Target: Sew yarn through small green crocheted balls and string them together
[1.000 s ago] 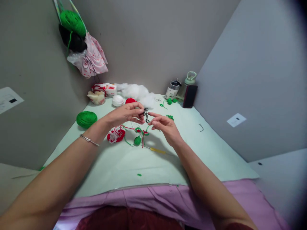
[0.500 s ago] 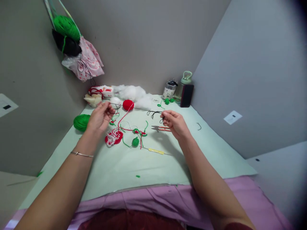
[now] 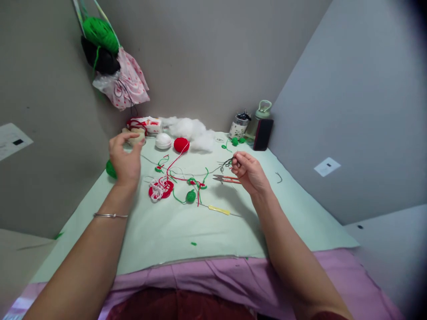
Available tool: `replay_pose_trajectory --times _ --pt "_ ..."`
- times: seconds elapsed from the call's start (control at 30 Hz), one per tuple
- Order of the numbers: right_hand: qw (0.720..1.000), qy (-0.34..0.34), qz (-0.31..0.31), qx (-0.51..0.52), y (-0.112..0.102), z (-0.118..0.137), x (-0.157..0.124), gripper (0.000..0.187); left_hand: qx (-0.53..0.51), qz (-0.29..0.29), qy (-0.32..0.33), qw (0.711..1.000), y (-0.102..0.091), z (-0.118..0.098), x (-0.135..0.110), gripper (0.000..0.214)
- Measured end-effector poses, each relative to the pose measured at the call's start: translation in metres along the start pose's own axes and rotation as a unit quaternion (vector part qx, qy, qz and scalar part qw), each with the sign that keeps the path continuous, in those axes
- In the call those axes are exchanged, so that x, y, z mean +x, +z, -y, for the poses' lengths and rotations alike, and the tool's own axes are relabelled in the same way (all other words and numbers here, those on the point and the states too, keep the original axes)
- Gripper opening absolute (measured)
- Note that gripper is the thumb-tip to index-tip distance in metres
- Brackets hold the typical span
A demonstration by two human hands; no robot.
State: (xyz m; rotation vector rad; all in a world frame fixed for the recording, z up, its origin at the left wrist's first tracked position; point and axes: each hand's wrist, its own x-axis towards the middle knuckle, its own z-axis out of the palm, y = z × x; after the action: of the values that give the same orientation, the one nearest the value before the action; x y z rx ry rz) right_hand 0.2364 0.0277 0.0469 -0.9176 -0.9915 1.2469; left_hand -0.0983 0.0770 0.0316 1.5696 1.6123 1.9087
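My left hand (image 3: 124,158) is raised at the left of the pale green mat (image 3: 187,222), fingers pinched on the end of a thin dark thread (image 3: 187,172) that sags across to my right hand (image 3: 248,171). My right hand is closed on the tangled other end of that thread, just above small snips (image 3: 225,179) lying on the mat. Between the hands lie a red crocheted piece with white yarn (image 3: 160,188), a small green ball (image 3: 191,196) and loose red and green strands. A yellow-handled crochet hook (image 3: 220,210) lies nearer me.
A green yarn ball (image 3: 110,169) sits behind my left hand. At the back are a red ball (image 3: 181,145), a white ball (image 3: 163,141), white stuffing (image 3: 191,129), a jar (image 3: 239,126), a bottle (image 3: 262,116) and a dark phone (image 3: 262,134). A bag with yarn (image 3: 111,66) hangs on the wall.
My hands, close together a second ago, have drawn apart, pulling the dark thread out. My left hand has gone further left and up, and the thread now sags.
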Motion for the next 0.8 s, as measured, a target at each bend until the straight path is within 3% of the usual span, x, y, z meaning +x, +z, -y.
replay_pose_trajectory --times 0.03,0.07,0.13,0.23,0.33,0.43,0.53,0.7,0.8 --pt "1.000 0.004 0.010 0.001 0.002 0.000 -0.002 0.035 0.008 -0.015 0.044 0.999 0.005 -0.013 -0.008 0.015" --pt "1.000 0.007 0.020 0.002 0.005 0.000 -0.004 0.035 -0.003 0.009 0.067 0.998 0.011 -0.026 -0.016 0.016" --pt "0.999 0.015 0.038 0.004 0.009 -0.001 -0.007 0.034 -0.056 0.129 0.059 0.988 0.023 -0.049 -0.034 0.014" --pt "0.998 0.027 0.053 0.002 0.013 -0.002 -0.011 0.035 -0.096 0.297 0.030 0.949 0.042 -0.073 -0.059 0.019" --pt "0.997 0.035 0.064 -0.001 0.016 -0.003 -0.014 0.036 -0.099 0.368 0.045 0.924 0.060 -0.081 -0.078 0.024" --pt "0.997 0.036 0.074 0.006 0.017 -0.004 -0.015 0.032 -0.125 0.375 0.045 0.918 0.074 -0.078 -0.085 0.011" --pt "0.999 0.016 0.047 0.017 0.014 -0.004 -0.011 0.030 -0.168 0.350 -0.020 0.921 0.076 -0.066 -0.079 0.013" --pt "0.999 -0.027 -0.040 0.023 0.005 -0.007 0.000 0.035 -0.227 0.272 -0.152 0.923 0.061 -0.041 -0.060 0.021" --pt "0.997 -0.025 -0.067 0.043 0.003 -0.008 0.003 0.038 -0.295 0.230 -0.219 0.901 0.051 -0.033 -0.053 0.022"
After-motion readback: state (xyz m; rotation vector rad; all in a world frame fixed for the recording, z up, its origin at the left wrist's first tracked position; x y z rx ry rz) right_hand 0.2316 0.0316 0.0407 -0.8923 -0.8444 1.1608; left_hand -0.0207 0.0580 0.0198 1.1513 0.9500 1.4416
